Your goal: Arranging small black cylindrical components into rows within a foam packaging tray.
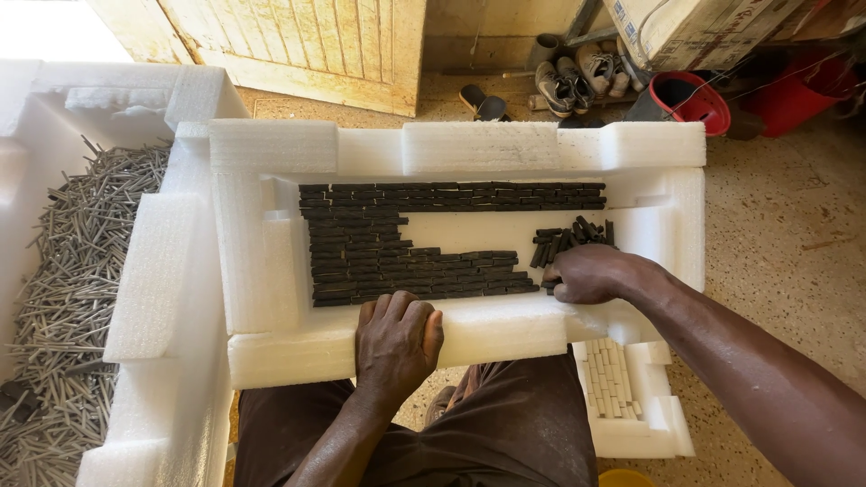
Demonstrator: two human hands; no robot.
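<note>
Two hands are being shown over a white foam tray (271, 352) resting on the lap. Left hand (395, 338): being laid flat over the tray's near rim, fingers curled down onto the foam, nothing else being gripped. Right hand (591, 273): being held inside the tray at its right end, fingers bent under and closed down on dark sticks (552, 287); how many are being pinched cannot be told. Loose sticks (573, 239): being kept in a small heap touching the right knuckles on the far side, long axes slanting away from the body. Laid rows (406, 271): being kept to the left of the right hand, long axes running left to right, the near rows ending just beside its fingers. The right hand is the nearer to both. Far row (451, 194): spanning the tray. Grey rods (72, 271): being stored in a second foam box at far left.
</note>
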